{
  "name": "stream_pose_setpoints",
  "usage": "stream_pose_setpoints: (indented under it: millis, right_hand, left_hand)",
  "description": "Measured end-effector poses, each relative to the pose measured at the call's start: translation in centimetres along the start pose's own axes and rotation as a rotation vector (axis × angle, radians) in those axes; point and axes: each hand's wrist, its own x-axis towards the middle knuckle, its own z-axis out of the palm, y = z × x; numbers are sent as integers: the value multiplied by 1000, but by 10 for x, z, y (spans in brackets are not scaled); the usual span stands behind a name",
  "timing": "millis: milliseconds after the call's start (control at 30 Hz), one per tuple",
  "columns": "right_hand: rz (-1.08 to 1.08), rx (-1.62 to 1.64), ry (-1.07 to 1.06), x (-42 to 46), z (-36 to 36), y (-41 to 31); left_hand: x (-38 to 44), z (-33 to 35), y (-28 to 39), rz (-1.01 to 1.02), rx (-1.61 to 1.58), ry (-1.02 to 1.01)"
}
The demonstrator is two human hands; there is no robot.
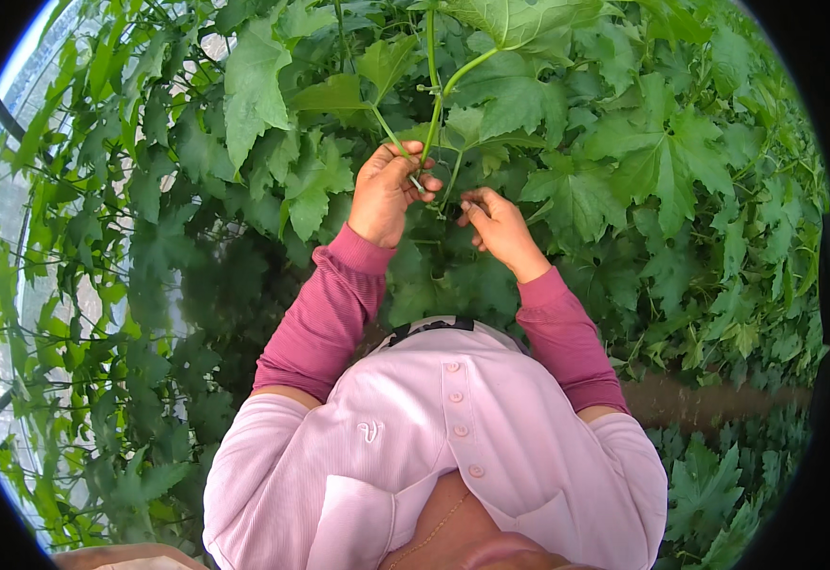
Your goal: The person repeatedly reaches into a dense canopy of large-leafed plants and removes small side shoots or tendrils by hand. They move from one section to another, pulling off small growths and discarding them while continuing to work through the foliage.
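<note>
My left hand (381, 191) grips a green leaf stalk (389, 128) between thumb and fingers. Its pale lower end pokes out below the fingers, and young leaves (389, 65) spread from its top. Against the same fingers rises a thicker climbing vine stem (434, 120), which forks higher up towards a broad lobed leaf (522, 21). Lower and to the right, my right hand (500, 226) has its thumb and fingertips drawn together beside a thin stalk (454, 174). Dark shade at those fingertips hides whether they pinch anything.
Dense lobed foliage (661, 153) surrounds both hands. On the left, more vines climb before a bright translucent wall (37, 185) with dark curved bars (5, 117). Brown ground (714, 402) shows between plant rows at right. A tan item (130, 559) lies at the bottom left rim.
</note>
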Motion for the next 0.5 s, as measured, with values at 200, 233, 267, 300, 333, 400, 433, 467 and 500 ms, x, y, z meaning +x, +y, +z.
stream_pose_setpoints:
  millis: [200, 233, 267, 300, 333, 400, 433, 467, 500]
  right_hand:
    - [261, 501, -250, 21, 35, 12]
    - [253, 516, -270, 22, 37, 15]
    - [246, 532, -290, 23, 40, 20]
    - [238, 544, -308, 24, 41, 23]
    - [236, 552, -302, 24, 42, 23]
    - [233, 569, -293, 20, 43, 25]
    - [191, 559, -295, 18, 45, 27]
    - [150, 549, -298, 17, 47, 29]
    - [106, 539, -300, 16, 49, 31]
  left_hand:
    - [-9, -20, -11, -18, -206, -123]
    - [-10, -23, -15, -31, -221, -152]
    - [-10, -28, -19, -45, -235, -181]
    - [-9, -32, -23, -42, -88, -128]
    - [-8, -38, -28, -39, 60, -73]
    - [-5, -50, -39, -7, 407, -37]
    - [-3, -55, -42, -109, 492, -75]
    - [-1, -59, -44, -212, 575, -114]
    - [1, -61, -42, -313, 658, -154]
